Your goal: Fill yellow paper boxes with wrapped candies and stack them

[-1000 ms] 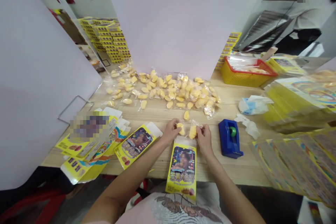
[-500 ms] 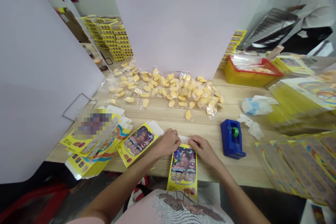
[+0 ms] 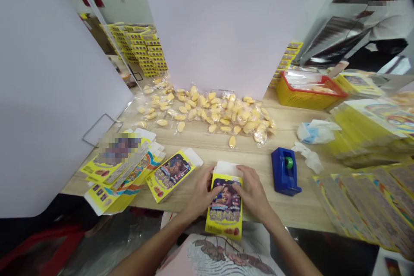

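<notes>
A yellow printed carton [image 3: 225,220] lies face up at the table's front edge, its lower end overhanging toward my body. My left hand [image 3: 204,192] grips its left side, thumb on the printed front. On the opposite side my right hand [image 3: 254,189] holds it the same way. The carton's white top flap [image 3: 226,167] sticks up beyond my fingers. Just left lies a second yellow carton [image 3: 171,174] with a white flap raised. Farther left is a heap of flattened or loosely stacked cartons [image 3: 123,168]. Individually wrapped yellow pieces [image 3: 223,112] are spread behind my hands.
A blue tape dispenser [image 3: 285,172] stands right of my hands, near crumpled tissue [image 3: 310,157] and a tissue pack [image 3: 317,131]. A red and yellow basket [image 3: 307,95] sits at the back right. Stacked yellow cartons [image 3: 365,129] line the right side. A person [image 3: 384,30] stands beyond.
Both hands have slid from the carton's top end down to its sides, thumbs now on the front. Its white flap has come into fuller view.
</notes>
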Available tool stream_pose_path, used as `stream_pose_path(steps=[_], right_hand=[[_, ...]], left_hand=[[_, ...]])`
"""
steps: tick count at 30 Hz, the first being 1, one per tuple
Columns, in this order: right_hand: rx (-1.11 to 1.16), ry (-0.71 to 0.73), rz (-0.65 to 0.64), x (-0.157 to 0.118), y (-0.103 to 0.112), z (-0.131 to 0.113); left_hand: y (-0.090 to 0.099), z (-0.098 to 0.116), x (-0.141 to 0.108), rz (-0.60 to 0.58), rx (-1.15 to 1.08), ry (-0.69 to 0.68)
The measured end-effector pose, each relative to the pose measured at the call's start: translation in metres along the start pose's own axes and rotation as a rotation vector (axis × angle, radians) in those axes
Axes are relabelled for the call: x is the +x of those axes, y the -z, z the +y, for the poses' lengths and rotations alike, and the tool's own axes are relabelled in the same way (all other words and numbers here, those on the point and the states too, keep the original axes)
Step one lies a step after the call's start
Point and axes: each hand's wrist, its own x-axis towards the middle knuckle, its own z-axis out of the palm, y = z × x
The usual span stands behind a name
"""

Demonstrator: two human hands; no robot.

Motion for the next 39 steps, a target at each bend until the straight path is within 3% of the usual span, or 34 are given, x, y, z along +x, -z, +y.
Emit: stream_pose_path(steps=[3,6,12,17,19,22,24,27,29,35,37,39], right_hand=[[-0.123,0.126,0.119,-0.007,-0.003,-0.003],[-0.154,0.185,0.094,-0.014,-0.005,-0.008],[-0.072,0.092,-0.119,-0.023,-0.009,-0.021],[-0.127,-0.049,-0.158,-0.019,-0.013,-0.031],[-0.075,-0.05,-0.101,-0.021,-0.015,-0.03],[0.072,-0.12,0.215,-0.033,-0.021,-0.023],[0.235,-0.212,0.308,-0.043,-0.03,-0.015],[0.488,-0.298,0.211,-0.055,-0.043,-0.007],[0.542,-0.302,0.19,-0.059,-0.048,-0.006],[0.531,-0.298,0.204,-0.052,-0.039,-0.012],[0.638,-0.378,0.242,-0.048,-0.036,-0.013],[0.73,-0.441,0.193,-0.043,-0.034,-0.013]], left_hand=[[0.0,-0.001,-0.005,0.024,0.013,-0.041],[-0.002,-0.002,-0.017,-0.032,0.045,-0.028],[-0.004,-0.013,-0.038,-0.024,0.153,-0.05],[0.003,-0.017,-0.041,-0.037,0.216,0.026],[0.006,-0.014,-0.04,-0.049,0.164,0.054],[0.01,-0.008,-0.04,-0.04,0.032,0.094],[0.01,-0.007,-0.04,-0.029,-0.043,0.114],[0.01,-0.009,-0.04,-0.043,-0.074,0.138],[0.009,-0.01,-0.039,-0.042,-0.01,0.134],[0.006,-0.002,-0.029,0.066,0.458,-0.054],[0.007,0.0,-0.026,0.084,0.408,-0.063],[0.009,0.0,-0.023,0.076,0.305,-0.038]])
